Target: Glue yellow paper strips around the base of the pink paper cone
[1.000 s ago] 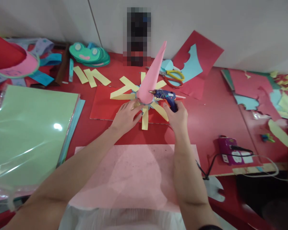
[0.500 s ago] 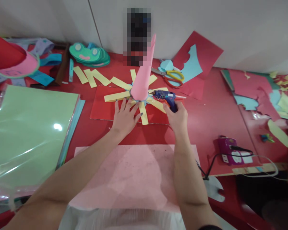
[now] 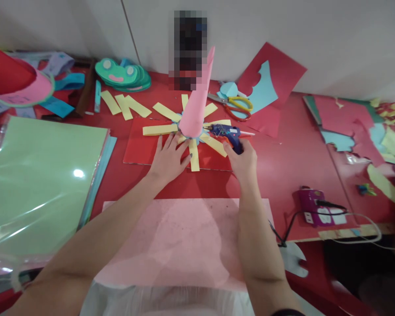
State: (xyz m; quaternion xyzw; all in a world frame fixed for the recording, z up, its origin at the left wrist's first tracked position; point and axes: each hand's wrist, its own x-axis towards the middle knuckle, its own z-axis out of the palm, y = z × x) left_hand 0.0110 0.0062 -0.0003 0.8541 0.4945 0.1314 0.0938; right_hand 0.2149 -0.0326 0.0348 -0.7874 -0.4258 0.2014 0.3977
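A tall pink paper cone (image 3: 197,105) stands on a blue paper base with yellow paper strips (image 3: 159,130) fanning out around it. Under it lies a red board (image 3: 134,149). My left hand (image 3: 171,158) rests flat with fingers spread, its fingertips at the front of the cone's base. In my right hand (image 3: 245,158) is a blue glue gun (image 3: 228,133), gripped by its handle. The gun's nozzle points left and sits close to the right side of the cone's base; whether it touches cannot be seen.
Scissors (image 3: 240,104) and red and blue paper scraps (image 3: 266,87) lie behind right. Loose yellow strips (image 3: 125,105) and frog cutouts (image 3: 118,74) are behind left. Wrapped green sheets (image 3: 49,175) lie left. A purple power socket (image 3: 311,206) with cables stands right.
The strip wheel has turned slightly, the front strip shifting left. My left hand has moved a little left with it. My right hand and the glue gun stay nearly still.
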